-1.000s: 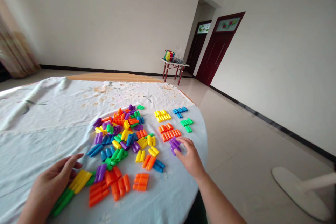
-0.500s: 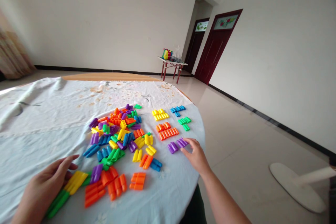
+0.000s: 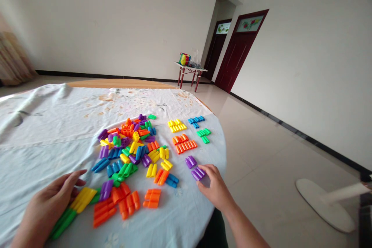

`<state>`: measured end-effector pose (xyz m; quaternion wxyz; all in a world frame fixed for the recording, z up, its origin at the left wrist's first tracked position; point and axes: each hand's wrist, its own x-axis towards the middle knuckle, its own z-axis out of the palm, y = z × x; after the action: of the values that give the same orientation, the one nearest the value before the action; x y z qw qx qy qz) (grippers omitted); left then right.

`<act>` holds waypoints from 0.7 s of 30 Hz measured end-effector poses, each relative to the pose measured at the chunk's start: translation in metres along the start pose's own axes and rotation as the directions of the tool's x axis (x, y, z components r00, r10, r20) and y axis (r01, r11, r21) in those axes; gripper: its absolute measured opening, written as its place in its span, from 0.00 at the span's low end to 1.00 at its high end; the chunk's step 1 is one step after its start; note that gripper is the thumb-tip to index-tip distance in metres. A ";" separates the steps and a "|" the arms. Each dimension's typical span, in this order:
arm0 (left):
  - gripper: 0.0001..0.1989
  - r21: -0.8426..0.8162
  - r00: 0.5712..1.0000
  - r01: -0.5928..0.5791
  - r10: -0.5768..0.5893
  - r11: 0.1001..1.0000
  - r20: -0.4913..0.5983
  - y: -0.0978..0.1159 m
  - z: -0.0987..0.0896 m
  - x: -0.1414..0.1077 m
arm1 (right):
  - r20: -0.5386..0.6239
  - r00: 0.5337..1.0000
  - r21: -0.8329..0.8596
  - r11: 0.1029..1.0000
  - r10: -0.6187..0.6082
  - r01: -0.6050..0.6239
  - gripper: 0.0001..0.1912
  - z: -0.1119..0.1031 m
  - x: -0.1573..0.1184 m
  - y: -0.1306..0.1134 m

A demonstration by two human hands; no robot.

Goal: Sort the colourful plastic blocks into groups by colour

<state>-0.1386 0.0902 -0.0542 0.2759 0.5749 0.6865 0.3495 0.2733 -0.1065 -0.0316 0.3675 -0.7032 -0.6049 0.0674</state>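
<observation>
At the right side of the table, my right hand (image 3: 215, 186) pinches a purple plastic block (image 3: 198, 173) of joined tubes between thumb and fingers. Just beyond it lies another purple block (image 3: 191, 161). My left hand (image 3: 54, 201) rests on the cloth at the lower left, its index finger stretched out and its other fingers partly hidden. Beside it lie a yellow block (image 3: 83, 199) and a green block (image 3: 64, 223), end to end. Several orange blocks (image 3: 104, 212) are close by. A mixed heap of colored blocks (image 3: 129, 133) spreads between the hands.
Sorted groups of yellow (image 3: 177, 125), blue (image 3: 196, 121), green (image 3: 204, 135) and orange blocks (image 3: 185, 144) lie at the right. A cloth (image 3: 37, 124) covers the round table. Beyond stand a small table (image 3: 190, 66) with bags and a white round base (image 3: 322, 205) on the floor.
My right hand has drawn the purple block toward me, from beside the other purple block to just in front of it. My left hand has stayed in place.
</observation>
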 end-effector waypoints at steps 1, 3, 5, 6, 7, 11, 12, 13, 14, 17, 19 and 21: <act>0.29 -0.054 0.999 0.030 -0.028 0.998 0.047 -0.001 0.000 0.001 | -0.002 1.000 -0.005 1.000 0.005 -0.005 0.24 0.002 0.000 0.000; 0.30 -0.125 0.993 0.084 -0.072 0.989 0.097 -0.001 -0.001 0.001 | -0.012 1.000 -0.015 1.000 0.005 -0.005 0.24 0.005 0.002 0.000; 0.30 -0.130 0.991 0.106 -0.094 0.986 0.094 0.001 -0.001 -0.001 | -0.023 1.000 -0.025 1.000 0.003 -0.003 0.24 0.007 0.003 0.000; 0.30 -0.127 0.990 0.111 -0.099 0.986 0.096 0.004 -0.002 -0.002 | -0.027 1.000 -0.029 1.000 0.003 -0.004 0.24 0.008 0.004 0.001; 0.30 -0.124 0.990 0.113 -0.101 0.986 0.096 0.006 -0.002 -0.003 | -0.030 1.000 -0.034 0.999 0.005 -0.006 0.24 0.009 0.004 0.001; 0.29 -0.112 0.992 0.111 -0.102 0.988 0.080 0.014 -0.004 -0.007 | -0.037 0.999 -0.056 0.998 0.014 -0.016 0.24 0.011 0.005 0.001; 0.29 -0.108 0.992 0.111 -0.103 0.988 0.074 0.015 -0.004 -0.007 | -0.039 0.999 -0.061 0.998 0.010 -0.013 0.24 0.011 0.005 0.001; 0.29 -0.104 0.992 0.108 -0.101 0.989 0.071 0.017 -0.004 -0.008 | -0.041 0.999 -0.067 0.998 0.005 -0.007 0.24 0.011 0.006 0.001; 0.28 -0.100 0.993 0.105 -0.099 0.989 0.066 0.018 -0.005 -0.009 | -0.043 0.999 -0.071 0.997 -0.003 0.000 0.24 0.011 0.006 0.001; 0.26 -0.082 0.994 0.095 -0.090 0.992 0.065 0.026 -0.008 -0.013 | -0.051 0.998 -0.080 0.997 -0.028 0.024 0.24 0.011 0.008 0.000; 0.25 -0.074 0.993 0.101 -0.096 0.992 0.073 0.034 -0.010 -0.017 | -0.054 0.998 -0.084 0.996 -0.041 0.036 0.25 0.012 0.009 0.000; 0.26 -0.084 0.992 0.105 -0.098 0.991 0.082 0.042 -0.012 -0.021 | -0.057 0.997 -0.091 0.995 -0.048 0.042 0.25 0.012 0.009 -0.001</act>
<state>-0.1190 0.0713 -0.0138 0.3451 0.5396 0.6873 0.3425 0.2686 -0.0927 -0.0369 0.3548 -0.7068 -0.6119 0.0112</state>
